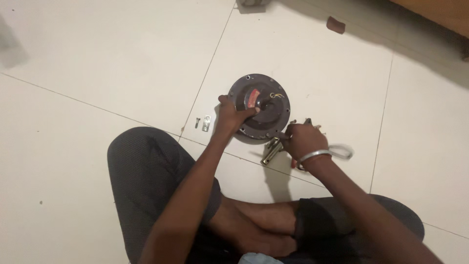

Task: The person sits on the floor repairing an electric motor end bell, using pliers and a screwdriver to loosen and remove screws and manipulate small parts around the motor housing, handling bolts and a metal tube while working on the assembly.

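1. Crossed legs (244,225) in dark shorts fill the bottom of the head view; the person sits on a white tiled floor (107,63); both forearms reach forward from there.
2. Left hand (229,117) is clenched over the near-left rim of a round dark motor (261,105); the thumb lies across the top face, beside a red label; the motor rests flat on the floor just ahead of the knees, on the tile past the grout line.
3. Right hand (303,141) is closed round a tool (295,164) at the motor's near-right edge; what kind of tool is unclear; a metal bangle (315,155) circles the wrist.
4. Metal rod (271,152) lies between the hands, just beside the motor; a screw (197,122) and a small plate (206,123) lie left of the left hand.
5. Small brown block (335,25) lies well apart, far ahead; a wooden edge (439,12) crosses the top right corner.
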